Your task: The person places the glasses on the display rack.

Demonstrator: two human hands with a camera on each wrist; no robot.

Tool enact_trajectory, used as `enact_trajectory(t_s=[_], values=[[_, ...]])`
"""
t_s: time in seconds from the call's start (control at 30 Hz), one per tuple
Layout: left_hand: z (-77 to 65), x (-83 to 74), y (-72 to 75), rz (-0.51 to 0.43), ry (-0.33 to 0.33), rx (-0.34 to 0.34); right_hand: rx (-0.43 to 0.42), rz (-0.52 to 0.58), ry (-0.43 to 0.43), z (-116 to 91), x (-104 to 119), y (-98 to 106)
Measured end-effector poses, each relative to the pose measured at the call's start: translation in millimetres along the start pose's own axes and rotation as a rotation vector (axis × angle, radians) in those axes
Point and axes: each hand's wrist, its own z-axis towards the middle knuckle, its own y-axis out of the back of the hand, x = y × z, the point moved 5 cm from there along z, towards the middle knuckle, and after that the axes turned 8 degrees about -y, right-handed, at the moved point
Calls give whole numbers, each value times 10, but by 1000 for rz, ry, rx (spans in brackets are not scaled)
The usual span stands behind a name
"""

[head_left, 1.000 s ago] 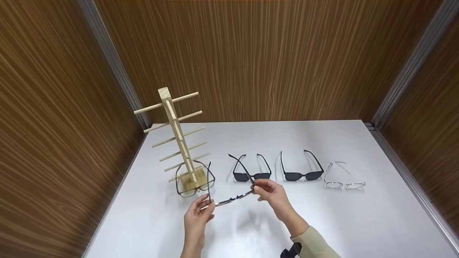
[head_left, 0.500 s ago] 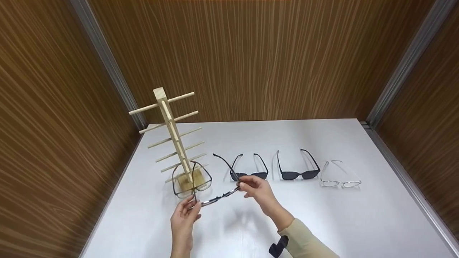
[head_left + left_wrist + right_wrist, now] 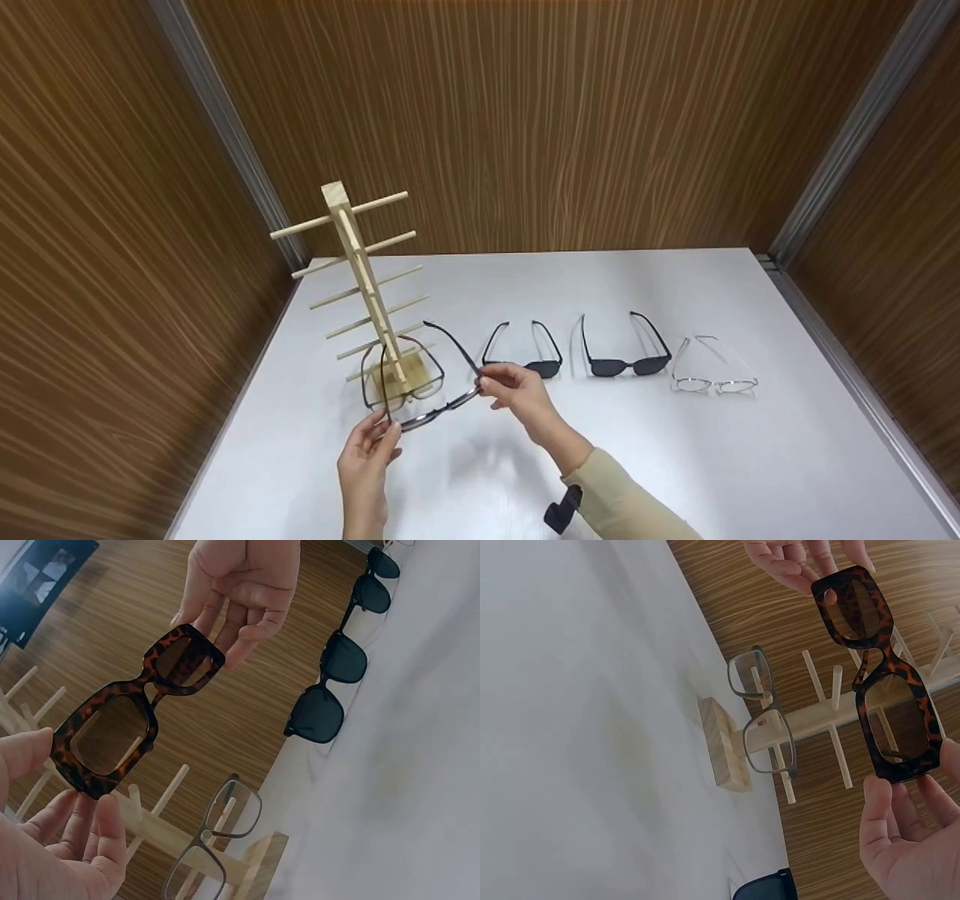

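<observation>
Both hands hold one pair of tortoiseshell sunglasses (image 3: 144, 694) with its temples spread. My left hand (image 3: 366, 457) pinches one end of the frame between thumb and fingers, while the right hand (image 3: 525, 401) pinches the other end. The sunglasses are in the air, just in front of the wooden display stand (image 3: 367, 277). On the stand's lowest pegs hangs a pair of thin-framed eyeglasses (image 3: 769, 716). The right temple of the sunglasses crosses in front of black sunglasses lying on the table, partly hidden by my right hand.
To the right on the white table (image 3: 637, 457) lie black sunglasses (image 3: 545, 368), a second black pair (image 3: 628, 366) and clear eyeglasses (image 3: 715, 385). Bare pegs stick out higher on the stand. Wood-grain panels (image 3: 525, 127) enclose the table at the back and sides.
Both hands have moved left with the tortoiseshell sunglasses, bringing them closer to the stand. The view shifted slightly too. The eyeglasses on the stand and those on the table stay put.
</observation>
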Motion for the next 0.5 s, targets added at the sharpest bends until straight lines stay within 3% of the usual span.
enact_trajectory(t_s=[0.23,0.5], values=[[75,-61,82,2,-38,-22,-17,4,-16,106,88,-137],[154,-116,116,18,-33,-45,-36,-21,-27,135,269,-265]])
